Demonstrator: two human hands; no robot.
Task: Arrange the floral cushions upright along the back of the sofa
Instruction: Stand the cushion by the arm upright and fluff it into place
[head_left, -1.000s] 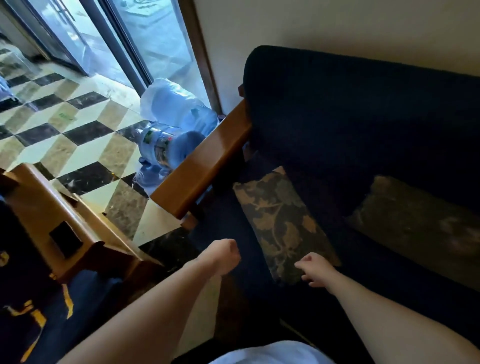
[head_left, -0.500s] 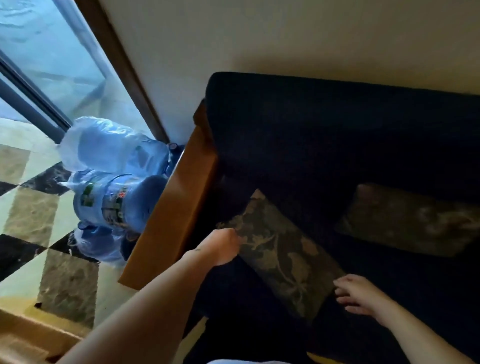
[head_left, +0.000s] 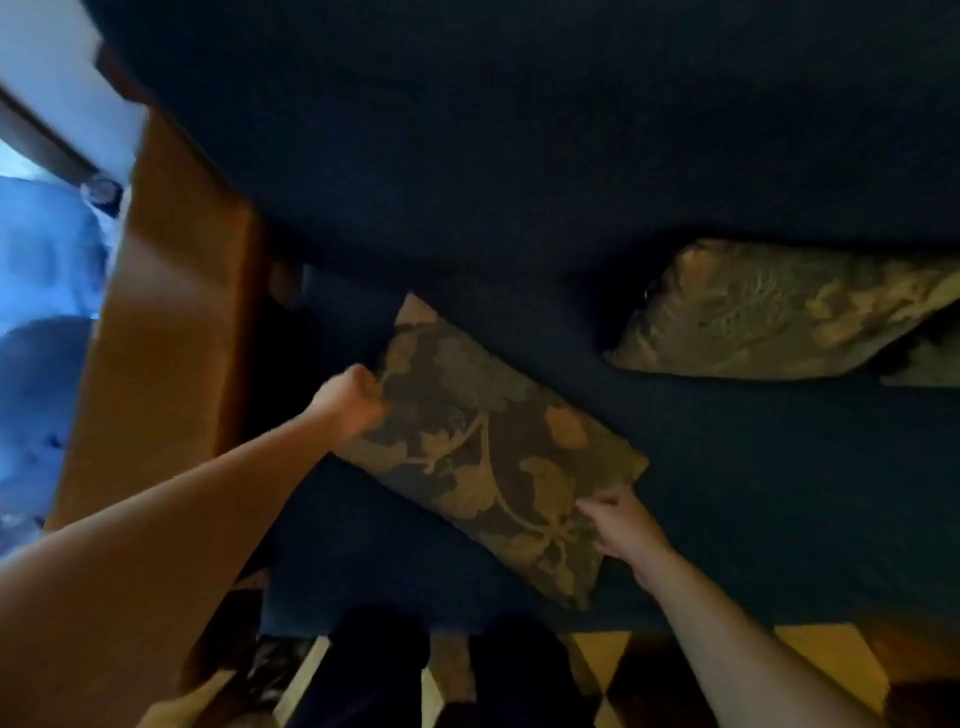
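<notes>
The brown-and-gold floral fabric cushion (head_left: 488, 457) lay flat and askew on the dark blue sofa seat (head_left: 753, 519), both grips closed on it, probably to stand it up: left hand (head_left: 350, 400) bunching its far-left edge, right hand (head_left: 621, 530) pinching the near-right corner. A second floral cushion (head_left: 779, 312) slumped far right against the backrest (head_left: 519, 156); a wooden armrest (head_left: 176, 312) stood left, patterned tile floor (head_left: 821, 654) nearest.

Dark blue sofa (head_left: 519, 156), wooden armrest (head_left: 176, 312) at its left end. One floral cushion (head_left: 488, 457) is laid askew on the seat, gripped at its left edge by the left hand (head_left: 348, 402) and touched at its lower right corner by the right hand (head_left: 623, 530). A second floral cushion (head_left: 769, 312) is propped against the backrest, well apart.
</notes>
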